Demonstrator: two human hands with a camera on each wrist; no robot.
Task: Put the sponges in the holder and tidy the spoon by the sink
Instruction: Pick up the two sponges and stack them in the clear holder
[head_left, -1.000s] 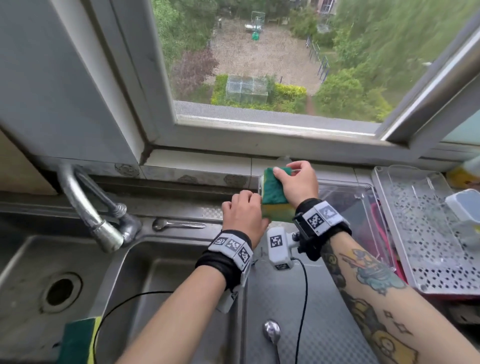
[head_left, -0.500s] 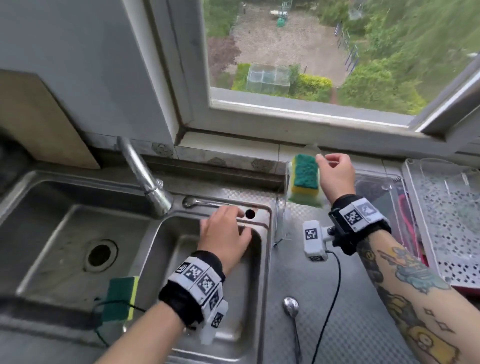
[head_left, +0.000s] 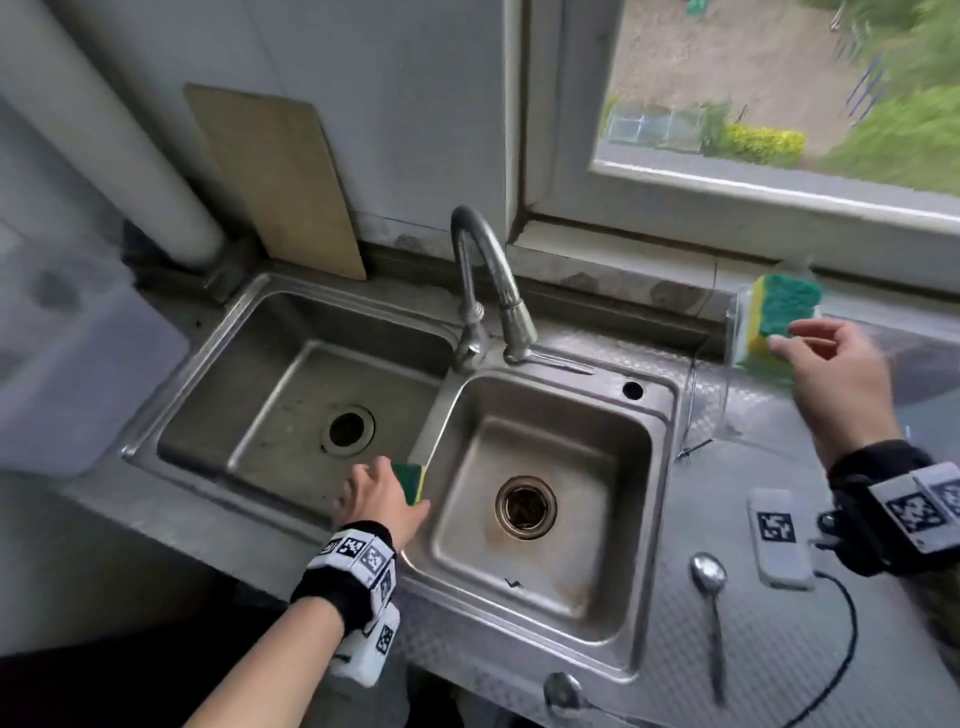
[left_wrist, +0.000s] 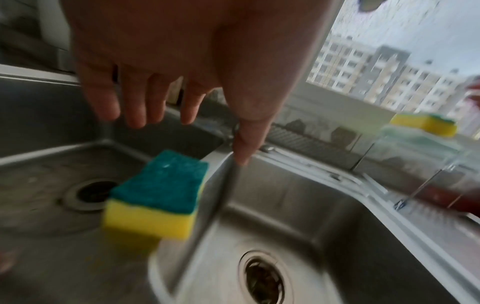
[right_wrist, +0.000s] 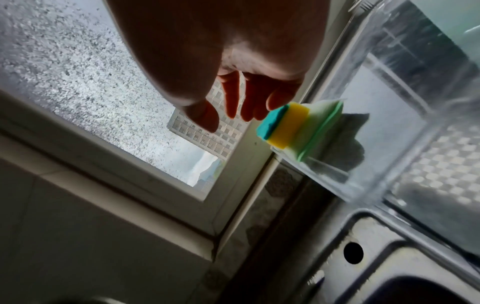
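A green-and-yellow sponge (head_left: 779, 314) (right_wrist: 283, 127) stands in the clear holder (head_left: 737, 374) at the counter's back, under the window. My right hand (head_left: 821, 364) (right_wrist: 228, 121) hovers just in front of it with straight fingers, holding nothing. A second sponge (head_left: 410, 480) (left_wrist: 155, 195) lies in the left basin against the divider's near end. My left hand (head_left: 374, 499) (left_wrist: 187, 131) is spread open just above it, apart from it in the left wrist view. One spoon (head_left: 709, 577) lies on the counter right of the sink. Another spoon (head_left: 561, 361) lies behind the tap.
The curved tap (head_left: 488, 291) rises between the two basins of the steel sink (head_left: 670, 467). A wooden board (head_left: 280, 182) leans on the back wall. A white tagged box (head_left: 779, 540) with a black cable sits on the counter. A third spoon (head_left: 563, 691) lies at the sink's front edge.
My right hand let go of the sponge, which now stands in the holder. My left hand moved from the holder down and left to the sponge in the sink. The head view swung left.
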